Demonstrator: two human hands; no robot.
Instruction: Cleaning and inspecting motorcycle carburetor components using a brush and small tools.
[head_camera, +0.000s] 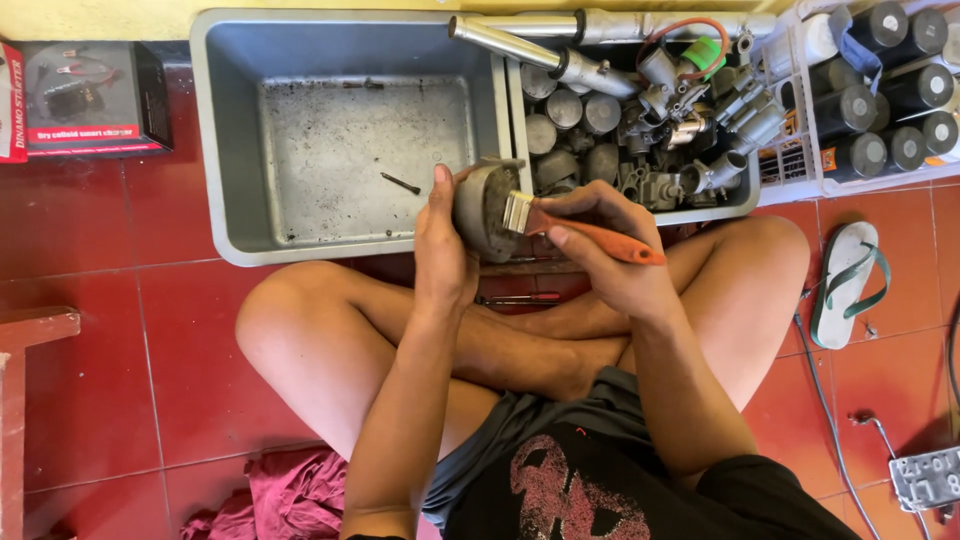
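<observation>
Brush bristles against round metal part, frame centre.

Left hand (443, 250) fingers wrap the grey round metal part (483, 208); right hand (600, 240) fingers pinch the orange-handled paintbrush (585, 230), handle axis running lower right, bristles touching the part's right face, over the grey tub (215, 150) edge.

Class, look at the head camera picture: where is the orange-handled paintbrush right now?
The orange-handled paintbrush is in the right hand, centre of view, bristles against the round grey metal part held by the left hand, just before the grey plastic tub.
</observation>
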